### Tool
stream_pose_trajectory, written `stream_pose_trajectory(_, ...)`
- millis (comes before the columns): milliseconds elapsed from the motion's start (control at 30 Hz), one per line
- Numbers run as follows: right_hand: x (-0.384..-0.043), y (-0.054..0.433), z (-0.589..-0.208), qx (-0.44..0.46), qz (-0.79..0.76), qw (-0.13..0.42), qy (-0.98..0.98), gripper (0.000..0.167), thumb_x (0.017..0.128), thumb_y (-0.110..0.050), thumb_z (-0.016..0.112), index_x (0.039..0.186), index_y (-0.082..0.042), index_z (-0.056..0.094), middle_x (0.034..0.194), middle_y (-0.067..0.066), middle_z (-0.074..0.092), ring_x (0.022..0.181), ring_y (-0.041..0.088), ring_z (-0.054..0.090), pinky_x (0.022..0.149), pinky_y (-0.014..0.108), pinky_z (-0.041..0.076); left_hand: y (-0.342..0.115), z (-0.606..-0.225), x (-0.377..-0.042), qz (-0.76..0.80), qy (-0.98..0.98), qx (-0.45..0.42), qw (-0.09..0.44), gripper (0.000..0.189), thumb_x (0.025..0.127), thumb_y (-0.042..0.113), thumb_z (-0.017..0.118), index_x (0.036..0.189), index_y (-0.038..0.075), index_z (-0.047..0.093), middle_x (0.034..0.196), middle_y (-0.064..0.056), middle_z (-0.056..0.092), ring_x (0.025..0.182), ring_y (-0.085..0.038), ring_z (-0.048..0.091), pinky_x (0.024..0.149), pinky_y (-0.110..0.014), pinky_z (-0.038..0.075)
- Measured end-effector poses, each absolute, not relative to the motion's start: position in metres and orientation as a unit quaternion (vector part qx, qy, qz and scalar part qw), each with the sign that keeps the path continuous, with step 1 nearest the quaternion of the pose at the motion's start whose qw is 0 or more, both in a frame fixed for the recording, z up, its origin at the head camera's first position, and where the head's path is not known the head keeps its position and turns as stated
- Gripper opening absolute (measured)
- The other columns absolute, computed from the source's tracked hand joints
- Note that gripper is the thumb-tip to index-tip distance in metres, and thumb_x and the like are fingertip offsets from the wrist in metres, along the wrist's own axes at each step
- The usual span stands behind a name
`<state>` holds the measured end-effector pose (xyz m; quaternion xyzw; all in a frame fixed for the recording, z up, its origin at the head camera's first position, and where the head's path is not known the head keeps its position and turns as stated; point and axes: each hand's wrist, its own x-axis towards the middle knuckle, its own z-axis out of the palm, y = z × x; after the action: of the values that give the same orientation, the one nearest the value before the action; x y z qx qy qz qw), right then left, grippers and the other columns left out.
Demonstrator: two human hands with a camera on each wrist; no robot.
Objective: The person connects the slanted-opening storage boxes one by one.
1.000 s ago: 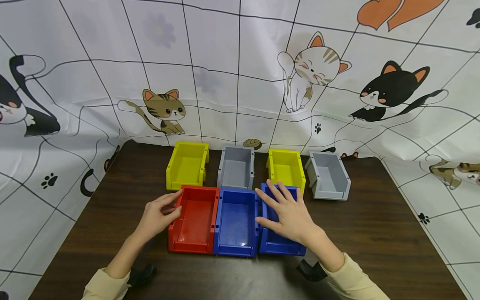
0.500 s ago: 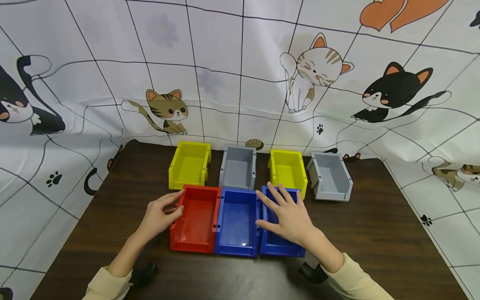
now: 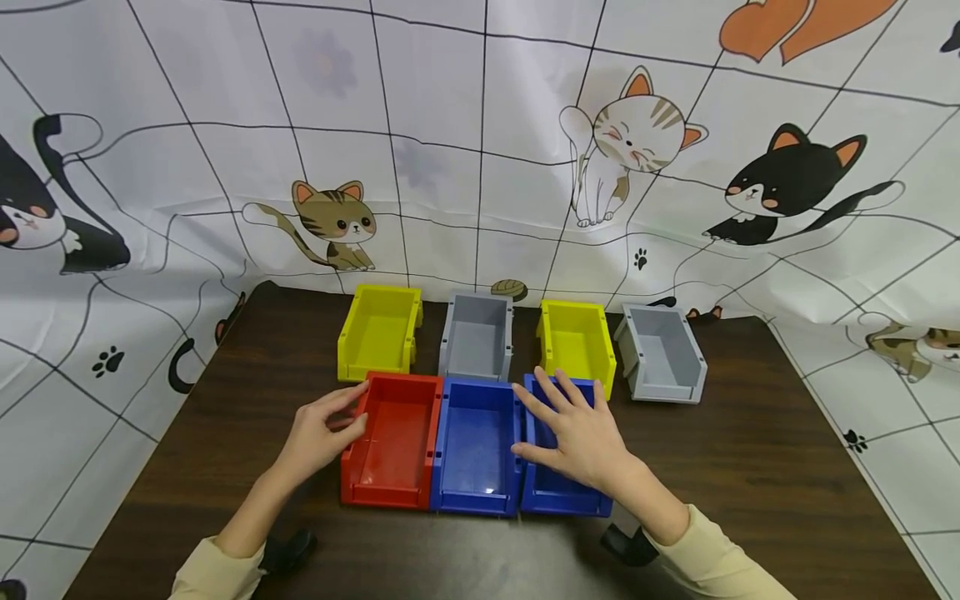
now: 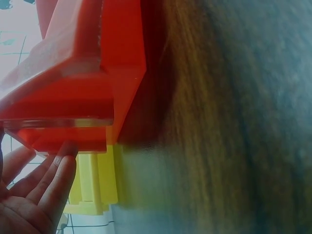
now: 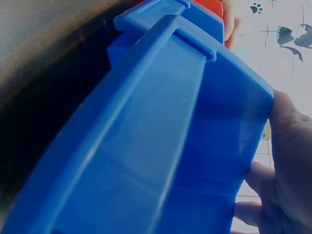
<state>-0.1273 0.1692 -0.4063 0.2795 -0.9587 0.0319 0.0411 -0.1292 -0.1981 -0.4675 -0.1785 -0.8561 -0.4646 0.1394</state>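
A red bin (image 3: 396,442), a blue bin (image 3: 478,446) and a second blue bin (image 3: 562,493) stand side by side in a front row. On the red bin's left side rests my left hand (image 3: 315,432), its fingertips at the side wall and rim. The left wrist view shows those fingers (image 4: 57,178) nearly straight against the red bin (image 4: 68,92). My right hand (image 3: 581,437) lies spread over the right blue bin, hiding part of its inside. In the right wrist view, thumb and fingers touch the rim of the blue bin (image 5: 146,117) without curling round it.
Behind the front row stand a yellow bin (image 3: 380,333), a grey bin (image 3: 477,337), another yellow bin (image 3: 577,337) and another grey bin (image 3: 662,354). All rest on a dark wooden table (image 3: 765,467). A white cat-print curtain (image 3: 442,183) hangs behind it.
The head view has shifted very slightly. Both hands keep their places at the front bins, and the bins stay in the same arrangement.
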Motion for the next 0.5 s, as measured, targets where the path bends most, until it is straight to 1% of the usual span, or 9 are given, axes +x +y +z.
stream_pose_trajectory(200, -0.1276, 0.1683, -0.4076, 0.28, 0.036, 0.045, -0.958, 0.076, 0.083, -0.067, 0.05, 0.146, -0.028, 0.035, 0.151, 0.009, 0.029, 0.137, 0.036, 0.026, 0.1, 0.072, 0.017, -0.1974, -0.4684, -0.1295, -0.458, -0.862, -0.169, 0.135, 0.045, 0.079, -0.007, 0.068, 0.123, -0.005, 0.059, 0.118, -0.024, 0.06, 0.095, -0.032, 0.063, 0.068, -0.035, 0.056)
stream_pose_trajectory(367, -0.1277, 0.1687, -0.411, 0.28, 0.038, 0.046, -0.958, 0.076, 0.083, -0.067, 0.05, 0.146, -0.029, 0.034, 0.152, 0.009, 0.028, 0.137, 0.035, 0.025, 0.1, 0.072, 0.016, -0.1969, -0.4709, -0.13, -0.457, -0.862, -0.168, 0.139, 0.044, 0.078, -0.012, 0.066, 0.121, -0.01, 0.058, 0.117, -0.027, 0.059, 0.094, -0.036, 0.063, 0.067, -0.039, 0.056)
stream_pose_trajectory(500, -0.1274, 0.1688, -0.4137, 0.279, 0.042, 0.048, -0.958, 0.075, 0.083, -0.067, 0.05, 0.146, -0.029, 0.035, 0.152, 0.009, 0.028, 0.137, 0.035, 0.025, 0.099, 0.073, 0.015, -0.1966, -0.469, -0.1292, -0.458, -0.862, -0.171, 0.136, 0.044, 0.078, -0.01, 0.066, 0.122, -0.009, 0.058, 0.118, -0.026, 0.059, 0.095, -0.035, 0.063, 0.067, -0.037, 0.056)
